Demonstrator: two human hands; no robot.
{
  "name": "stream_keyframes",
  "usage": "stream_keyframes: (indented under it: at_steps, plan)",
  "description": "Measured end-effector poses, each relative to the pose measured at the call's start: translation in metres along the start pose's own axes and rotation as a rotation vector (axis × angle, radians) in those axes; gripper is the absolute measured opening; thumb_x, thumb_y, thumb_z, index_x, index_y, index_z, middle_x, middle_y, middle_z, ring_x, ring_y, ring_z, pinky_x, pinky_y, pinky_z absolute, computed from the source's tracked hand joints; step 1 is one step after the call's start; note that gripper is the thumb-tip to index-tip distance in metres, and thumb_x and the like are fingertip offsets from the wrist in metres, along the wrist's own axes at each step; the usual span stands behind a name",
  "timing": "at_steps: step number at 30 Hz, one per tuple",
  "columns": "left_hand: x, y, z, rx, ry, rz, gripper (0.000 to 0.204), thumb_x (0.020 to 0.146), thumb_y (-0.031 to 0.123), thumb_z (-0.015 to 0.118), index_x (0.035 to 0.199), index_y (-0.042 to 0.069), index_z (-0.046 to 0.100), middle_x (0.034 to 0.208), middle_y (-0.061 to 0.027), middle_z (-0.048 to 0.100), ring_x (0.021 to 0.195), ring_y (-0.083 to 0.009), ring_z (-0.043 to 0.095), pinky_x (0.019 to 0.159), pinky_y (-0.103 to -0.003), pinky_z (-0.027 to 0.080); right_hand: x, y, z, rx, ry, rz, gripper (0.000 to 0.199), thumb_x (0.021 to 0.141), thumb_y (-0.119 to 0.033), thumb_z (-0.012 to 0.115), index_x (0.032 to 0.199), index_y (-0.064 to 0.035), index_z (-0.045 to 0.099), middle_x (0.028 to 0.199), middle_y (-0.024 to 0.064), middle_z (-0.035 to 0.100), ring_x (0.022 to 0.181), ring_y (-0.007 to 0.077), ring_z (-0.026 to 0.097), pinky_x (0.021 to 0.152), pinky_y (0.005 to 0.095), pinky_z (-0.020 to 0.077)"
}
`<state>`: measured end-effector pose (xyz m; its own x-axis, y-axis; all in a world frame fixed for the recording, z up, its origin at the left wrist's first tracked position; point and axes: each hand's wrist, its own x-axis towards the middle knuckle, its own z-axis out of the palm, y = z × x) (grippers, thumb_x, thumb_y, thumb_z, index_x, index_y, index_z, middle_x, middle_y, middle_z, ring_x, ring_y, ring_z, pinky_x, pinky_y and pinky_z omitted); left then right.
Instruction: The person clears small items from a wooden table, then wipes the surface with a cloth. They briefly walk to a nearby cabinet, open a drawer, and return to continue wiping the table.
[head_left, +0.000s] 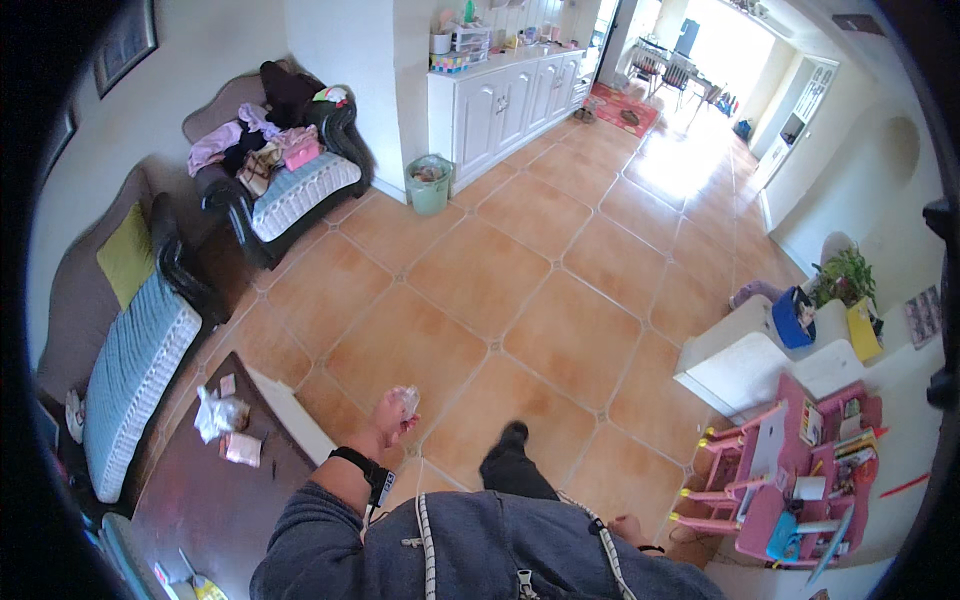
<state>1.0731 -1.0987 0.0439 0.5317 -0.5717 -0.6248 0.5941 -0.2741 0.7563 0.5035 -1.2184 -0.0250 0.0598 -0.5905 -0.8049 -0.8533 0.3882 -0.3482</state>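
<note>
My left hand (388, 418) is held out over the tiled floor, its fingers closed round a small clear plastic thing (406, 398), perhaps a crumpled wrapper or a little cup. A dark band with a small device circles that wrist. Low beside my body hangs my right hand (628, 530), mostly hidden by the jacket, so its fingers cannot be made out. Nearest to my left arm stands a dark brown table (200, 500). On it lie a crumpled white plastic bag (220, 414), a pinkish packet (241, 449) and a small pink piece (227, 384).
A green trash bin (429, 190) stands by the long white cabinet (500, 110). Along the left are a sofa (140, 350) and an armchair (310, 190) heaped with clothes. At right, a pink children's desk (770, 500) juts out near a white ledge (730, 365).
</note>
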Motion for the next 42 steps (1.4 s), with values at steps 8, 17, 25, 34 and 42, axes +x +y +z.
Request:
stream_keyframes:
  at_steps: [8, 17, 25, 34, 42]
  plan:
    - [0.192, 0.134, 0.062, -0.329, 0.139, -0.079, 0.018, 0.088, 0.018, 0.046, 0.106, 0.013, 0.044, 0.085, -0.011, 0.057, 0.066, -0.0206, 0.058, 0.051, -0.03, 0.051, 0.22, -0.277, -0.123, -0.265, 0.058, -0.16, 0.013, 0.073, -0.015, 0.058, 0.067, -0.0069, 0.066, 0.064, 0.0108, 0.063, 0.062, 0.022, 0.061, 0.058, 0.035, 0.0478]
    - [0.449, 0.293, 0.058, -0.383, 0.267, -0.042, 0.022, 0.084, 0.01, 0.048, 0.106, 0.012, 0.045, 0.094, -0.0123, 0.056, 0.07, -0.0239, 0.058, 0.051, -0.032, 0.049, 0.301, -0.735, -0.182, 0.026, 0.117, -0.648, 0.018, 0.08, -0.014, 0.056, 0.09, 0.0003, 0.059, 0.071, 0.01, 0.064, 0.061, 0.0162, 0.06, 0.06, 0.0292, 0.0485]
    - [0.693, 0.436, 0.106, -0.414, 0.218, -0.127, 0.023, 0.082, 0.008, 0.049, 0.103, 0.015, 0.041, 0.096, -0.0131, 0.054, 0.069, -0.0268, 0.058, 0.049, -0.035, 0.049, 0.369, -0.75, -0.203, -0.129, 0.077, -0.263, 0.01, 0.075, -0.007, 0.058, 0.079, 0.0006, 0.064, 0.064, 0.0112, 0.061, 0.062, 0.0189, 0.06, 0.057, 0.0315, 0.0492]
    - [0.911, 0.543, 0.155, -0.544, 0.303, -0.243, 0.028, 0.079, 0.008, 0.05, 0.106, 0.012, 0.044, 0.091, -0.0151, 0.055, 0.069, -0.0239, 0.057, 0.05, -0.032, 0.05, 0.532, -0.863, -0.274, -0.032, -0.015, -0.125, 0.016, 0.078, -0.008, 0.059, 0.091, 0.0007, 0.06, 0.07, 0.009, 0.06, 0.062, 0.0181, 0.059, 0.055, 0.0289, 0.0471]
    - [1.032, 0.599, 0.187, -0.637, 0.501, -0.26, 0.028, 0.079, 0.015, 0.053, 0.106, 0.013, 0.048, 0.089, -0.0115, 0.054, 0.067, -0.0227, 0.053, 0.05, -0.031, 0.046, 0.581, -1.204, -0.374, 0.024, 0.19, -0.308, 0.018, 0.083, -0.014, 0.057, 0.096, -0.0024, 0.057, 0.074, 0.007, 0.062, 0.065, 0.0133, 0.058, 0.053, 0.0255, 0.045]
